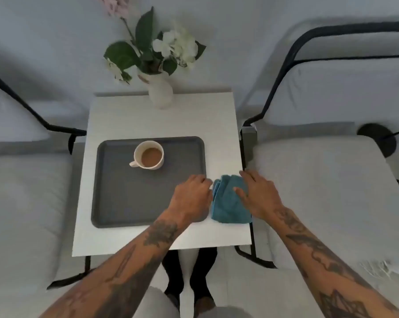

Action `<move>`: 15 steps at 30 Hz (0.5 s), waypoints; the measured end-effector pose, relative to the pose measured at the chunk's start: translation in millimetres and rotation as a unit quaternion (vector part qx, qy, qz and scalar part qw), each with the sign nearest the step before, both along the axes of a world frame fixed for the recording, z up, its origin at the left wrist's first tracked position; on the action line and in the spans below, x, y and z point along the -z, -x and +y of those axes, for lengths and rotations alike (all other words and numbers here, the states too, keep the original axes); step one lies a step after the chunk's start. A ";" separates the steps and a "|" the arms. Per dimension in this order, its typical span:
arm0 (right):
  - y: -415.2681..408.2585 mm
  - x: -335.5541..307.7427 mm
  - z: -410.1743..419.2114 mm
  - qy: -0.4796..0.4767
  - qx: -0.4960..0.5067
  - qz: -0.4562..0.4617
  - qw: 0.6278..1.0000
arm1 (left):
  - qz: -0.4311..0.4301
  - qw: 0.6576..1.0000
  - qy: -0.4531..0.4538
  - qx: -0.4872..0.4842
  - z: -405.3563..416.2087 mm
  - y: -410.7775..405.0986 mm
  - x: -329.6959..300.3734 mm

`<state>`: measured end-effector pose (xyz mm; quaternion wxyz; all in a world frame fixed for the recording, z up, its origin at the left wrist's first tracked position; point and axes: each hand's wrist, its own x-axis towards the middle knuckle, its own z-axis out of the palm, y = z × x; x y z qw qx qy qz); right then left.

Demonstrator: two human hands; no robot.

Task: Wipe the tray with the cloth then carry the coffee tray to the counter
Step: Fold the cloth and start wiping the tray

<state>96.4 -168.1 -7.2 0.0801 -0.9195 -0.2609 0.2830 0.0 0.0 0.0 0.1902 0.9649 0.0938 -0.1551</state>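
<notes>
Near right corner of the grey tray hidden under the left hand. Right edge of the blue cloth covered by the right hand. Left fingertips curled out of sight (touching the cloth or not, hard to tell). Pink flowers cut off at the top edge. Elbows cut off at the bottom edge.

A grey tray sits on the white table. A cup of coffee stands on the tray. Just right of the tray lies a blue cloth. The left hand is over the tray's right edge, fingers curled. The right hand lies flat on the cloth.
</notes>
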 end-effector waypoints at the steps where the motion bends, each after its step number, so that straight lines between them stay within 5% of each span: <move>1: -3.2 18.3 -4.0 0.002 0.025 0.014 1.000 | 0.012 1.000 0.013 0.009 -7.3 -10.7 19.2; 7: -9.9 104.7 -18.3 -0.013 0.154 0.047 0.987 | 0.026 0.998 -0.021 0.045 -36.3 -52.3 111.5; 15: -3.0 125.3 -13.6 -0.062 0.250 0.040 0.965 | 0.033 0.996 -0.079 0.028 -53.2 -62.5 129.7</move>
